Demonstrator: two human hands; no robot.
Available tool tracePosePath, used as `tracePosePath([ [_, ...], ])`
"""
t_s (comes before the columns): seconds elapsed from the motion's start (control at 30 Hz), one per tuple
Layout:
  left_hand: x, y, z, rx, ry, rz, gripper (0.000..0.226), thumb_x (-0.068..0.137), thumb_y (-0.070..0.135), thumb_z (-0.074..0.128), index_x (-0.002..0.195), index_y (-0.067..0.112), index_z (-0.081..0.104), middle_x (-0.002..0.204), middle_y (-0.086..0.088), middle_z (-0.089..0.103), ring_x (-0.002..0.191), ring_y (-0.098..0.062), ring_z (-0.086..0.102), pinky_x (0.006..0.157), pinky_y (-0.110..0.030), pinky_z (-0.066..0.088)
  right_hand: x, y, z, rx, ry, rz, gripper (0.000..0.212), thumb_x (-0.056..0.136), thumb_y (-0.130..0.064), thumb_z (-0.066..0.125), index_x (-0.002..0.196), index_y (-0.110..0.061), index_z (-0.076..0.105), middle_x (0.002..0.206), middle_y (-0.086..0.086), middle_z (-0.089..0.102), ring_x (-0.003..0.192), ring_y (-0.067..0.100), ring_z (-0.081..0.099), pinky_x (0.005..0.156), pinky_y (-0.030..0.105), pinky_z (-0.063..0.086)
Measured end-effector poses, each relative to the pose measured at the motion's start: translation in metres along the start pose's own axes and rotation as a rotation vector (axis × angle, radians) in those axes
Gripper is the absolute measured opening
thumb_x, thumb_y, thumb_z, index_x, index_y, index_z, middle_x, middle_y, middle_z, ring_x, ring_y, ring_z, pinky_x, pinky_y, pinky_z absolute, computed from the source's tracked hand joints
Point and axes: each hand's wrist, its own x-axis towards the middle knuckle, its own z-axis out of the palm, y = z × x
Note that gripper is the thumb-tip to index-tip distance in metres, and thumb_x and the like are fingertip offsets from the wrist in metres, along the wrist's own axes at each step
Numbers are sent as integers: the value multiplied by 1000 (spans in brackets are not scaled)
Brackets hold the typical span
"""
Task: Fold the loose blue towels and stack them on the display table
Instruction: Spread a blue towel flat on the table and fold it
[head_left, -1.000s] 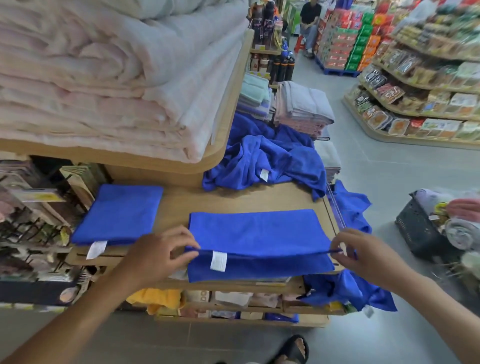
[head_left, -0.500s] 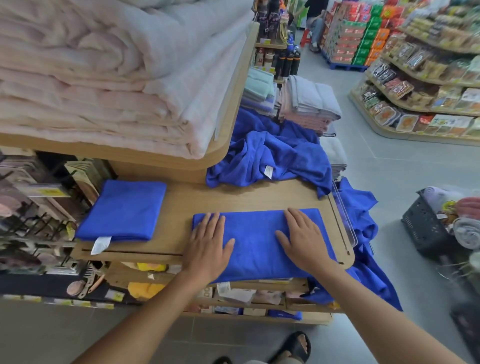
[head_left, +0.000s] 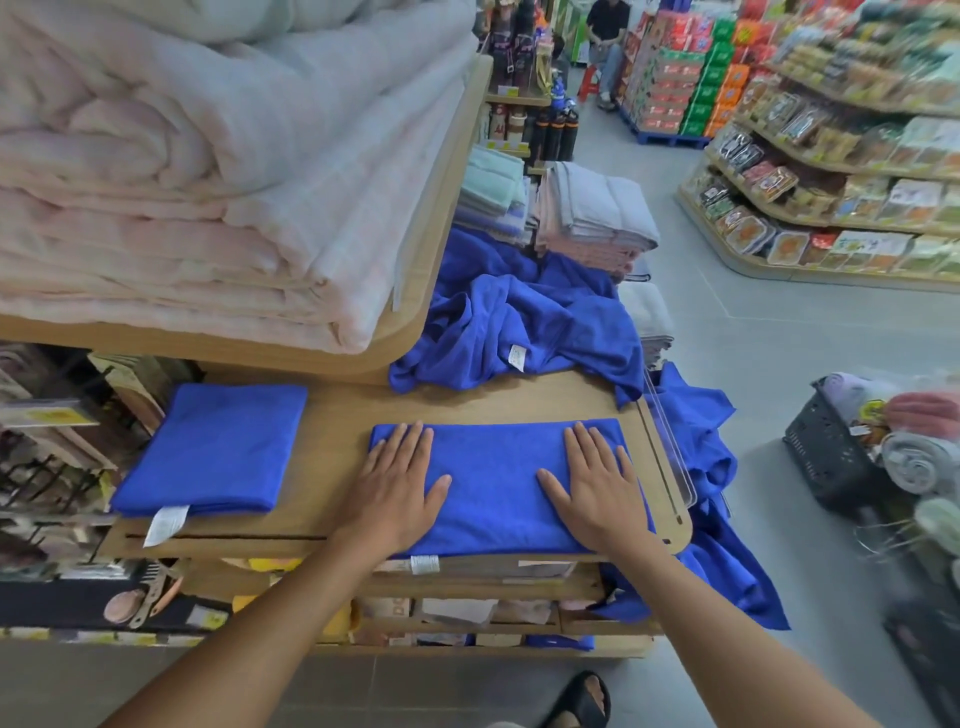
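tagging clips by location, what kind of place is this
Probably a supermarket or general store. Shelves of packaged goods line the aisle, cartons are stacked at its far end, and a wooden display table carries a folded blue towel with its tag still on.

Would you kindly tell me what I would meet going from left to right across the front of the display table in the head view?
A folded blue towel → left hand → right hand → hanging blue towel → black basket.
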Motion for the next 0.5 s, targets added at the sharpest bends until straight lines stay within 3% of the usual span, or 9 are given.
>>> tracePosePath([
  [0.17, 12, 13, -13, 4, -42, -50, 76, 102, 55, 28, 163, 14, 5, 171, -3, 2, 157, -19, -2, 127, -39, 1, 11, -10, -15, -3, -25, 41, 85, 97, -72, 15, 165, -21, 7, 173, 1, 3, 159, 20, 0, 129, 45, 3],
  [0.27, 13, 22, -22, -32, -50, -58, 77, 99, 46, 33, 163, 14, 5, 171, -2, -1, 157, -19, -4, 127, -43, 3, -3, -6, -23, 63, 9, 200, 81, 101, -63, 29, 163, -15, 10, 170, 12, 15, 156, 32, 15, 124, 45, 19],
  [0.37, 16, 42, -20, -65, -5, 85, 72, 101, 45, 28, 163, 16, 4, 171, 1, -2, 157, -17, -9, 127, -45, 1, -17, 15, -31, 34, -26, 288, 72, 100, -37, 41, 158, -2, 17, 149, 21, 43, 134, 38, 44, 110, 43, 36],
  [0.43, 16, 59, -13, -63, -16, 107, 72, 103, 55, 22, 163, 18, 5, 171, 1, -1, 157, -18, -9, 127, -47, -1, -16, 23, -37, 45, -95, 312, 69, 97, -27, 47, 155, -1, 21, 141, 21, 49, 124, 36, 51, 99, 41, 43],
  [0.5, 17, 68, -5, -29, -42, 77, 75, 102, 61, 17, 163, 20, 4, 171, 0, -2, 157, -20, -9, 126, -49, -3, -7, 24, -48, 172, -149, 396, 55, 93, -23, 54, 141, -3, 38, 126, 15, 56, 103, 30, 58, 77, 37, 46],
])
